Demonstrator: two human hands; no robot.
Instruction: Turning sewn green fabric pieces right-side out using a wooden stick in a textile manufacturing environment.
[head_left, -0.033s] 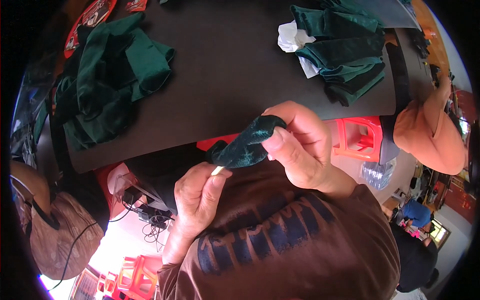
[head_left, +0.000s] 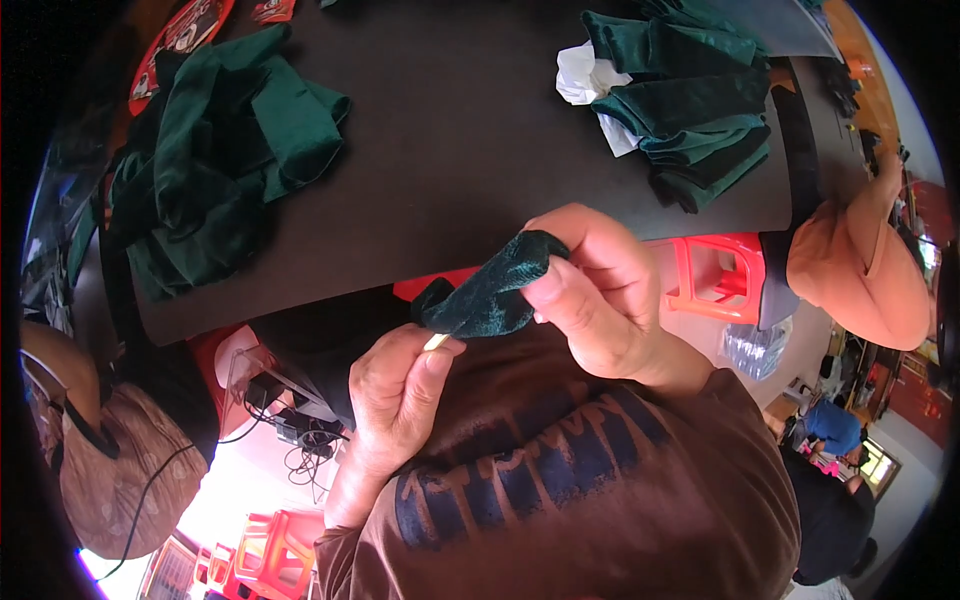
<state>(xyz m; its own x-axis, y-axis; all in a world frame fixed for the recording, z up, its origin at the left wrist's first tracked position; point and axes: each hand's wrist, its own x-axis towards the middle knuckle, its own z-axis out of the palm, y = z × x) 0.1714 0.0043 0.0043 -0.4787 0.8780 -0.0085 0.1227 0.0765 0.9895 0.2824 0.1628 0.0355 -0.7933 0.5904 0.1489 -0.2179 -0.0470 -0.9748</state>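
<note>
A small piece of dark green velvet fabric is stretched between my hands, in front of my chest and near the table edge. My right hand is closed on its upper end, thumb on the near side and fingers behind. At the lower left end of the velvet, a short pale yellow strip sticks out. My left hand pinches that strip between thumb and fingers. Whether the strip runs on inside the fabric is hidden.
On the dark table lie a heap of green velvet pieces at left and folded velvet with crumpled white paper at right. A red stool stands beyond my right arm. People sit on both sides.
</note>
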